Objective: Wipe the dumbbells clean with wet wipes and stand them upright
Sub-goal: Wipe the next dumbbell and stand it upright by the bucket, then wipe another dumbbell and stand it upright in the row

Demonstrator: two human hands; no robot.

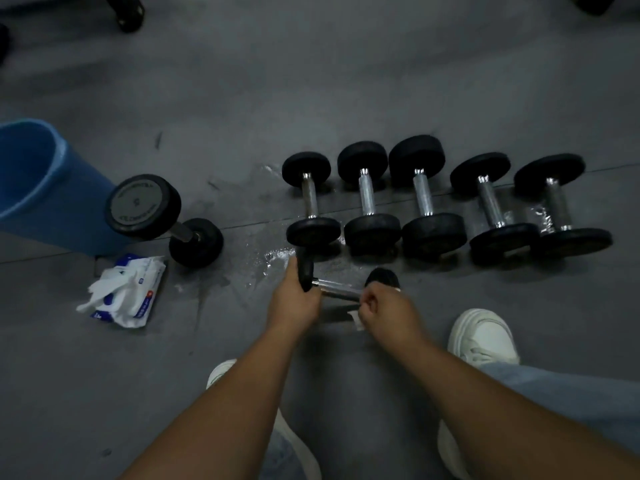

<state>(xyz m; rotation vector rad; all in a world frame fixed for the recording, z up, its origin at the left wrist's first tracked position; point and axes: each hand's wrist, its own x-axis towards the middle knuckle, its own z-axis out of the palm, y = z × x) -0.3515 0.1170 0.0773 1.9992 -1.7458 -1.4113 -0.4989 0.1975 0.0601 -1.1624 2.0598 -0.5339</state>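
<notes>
**Dumbbell held crosswise, wipe on its handle**

The dumbbell (334, 289) is held low over the floor (242, 98). Its long axis runs left to right across the person, close to level. The left hand (294, 301) clasps the left head, fingers wrapped over its rim. The right hand (384, 308) is curled round a wipe (356, 318) at the handle's right end, just short of the right head. A white corner of the wipe pokes out under the fist. How far the wipe wraps the handle is hidden.

This looks like the handle being wiped. To stand the dumbbell up, the axis must swing from level to vertical. The left hand has the only firm hold on the weight, so it would likely steer, with the right head going down first.

Just beyond the dumbbell lies a row (429, 202) of five more, handles pointing away. The nearest head of the leftmost one sits close to the left hand, so the far side is crowded. Well to the dumbbell's left, a larger one (142, 206) stands on end beside a blue bin (52, 202). The open pack (138, 289) of wipes lies left too, somewhat nearer the person. Wet patches (277, 258) shine just beyond and left of the dumbbell. A white shoe (485, 336) sits to its right, nearer the person. The bare floor to the left looks the easier place to set it down.
</notes>
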